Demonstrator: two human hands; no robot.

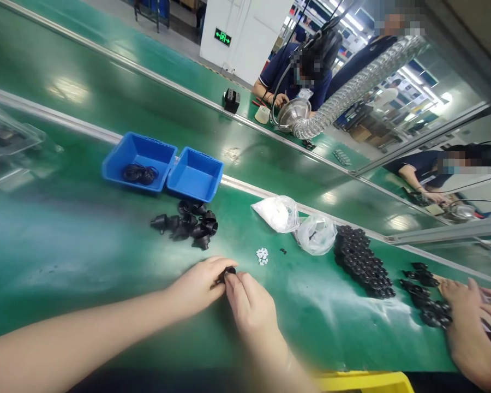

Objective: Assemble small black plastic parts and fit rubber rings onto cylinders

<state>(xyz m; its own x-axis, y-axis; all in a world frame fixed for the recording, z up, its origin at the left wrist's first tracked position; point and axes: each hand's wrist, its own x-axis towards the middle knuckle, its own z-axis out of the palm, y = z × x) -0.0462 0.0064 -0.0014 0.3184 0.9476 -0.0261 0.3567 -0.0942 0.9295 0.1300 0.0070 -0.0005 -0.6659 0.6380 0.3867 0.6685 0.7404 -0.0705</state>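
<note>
Over the green bench, my left hand (207, 281) is closed around a small black plastic part (228, 271), partly hidden by the fingers. The fingertips of my right hand (247, 300) pinch together at that part's near side; whether they hold a smaller piece is hidden. A loose heap of black plastic housings (190, 222) lies just beyond my left hand. Beyond my right hand sit a little cluster of small white pieces (262, 256) and a few tiny black pieces (283, 251).
Two blue bins (194, 183) stand along the rail, the left one holding coiled black cable (140, 173). Plastic bags (317, 234) and a block of black parts (362, 262) lie right. A co-worker's hands (470, 322) are at far right; a yellow bin (368, 380) is at the near edge.
</note>
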